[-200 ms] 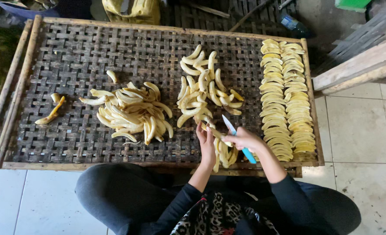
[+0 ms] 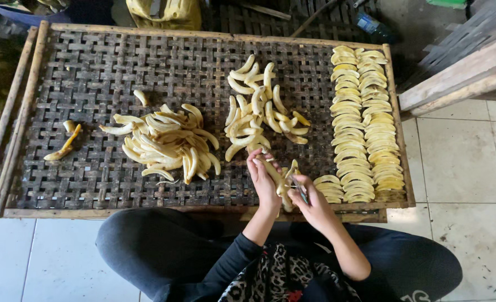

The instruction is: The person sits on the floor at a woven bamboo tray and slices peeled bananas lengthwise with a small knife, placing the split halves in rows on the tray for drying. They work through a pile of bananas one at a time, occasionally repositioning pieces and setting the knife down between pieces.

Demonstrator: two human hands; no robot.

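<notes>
head view: two hands, left hand point(image 2: 263, 180) fingers gripping one peeled banana point(image 2: 277, 178), right hand point(image 2: 309, 202) fingers around one knife point(image 2: 300, 192)

1. Yellow sack or bag point(image 2: 164, 12), top edge of view, just beyond the far rim of the woven tray. Bulky, crumpled, cut off by the frame. A dark patch shows on its front; too small to tell whether that is a label.
2. Plastic bottle point(image 2: 374, 28), top right, lying on dark slats behind the tray. Bluish label band around it; details too blurred to tell.
3. Green, flat-edged object point(image 2: 448, 3) at top right corner; kind unclear.
</notes>
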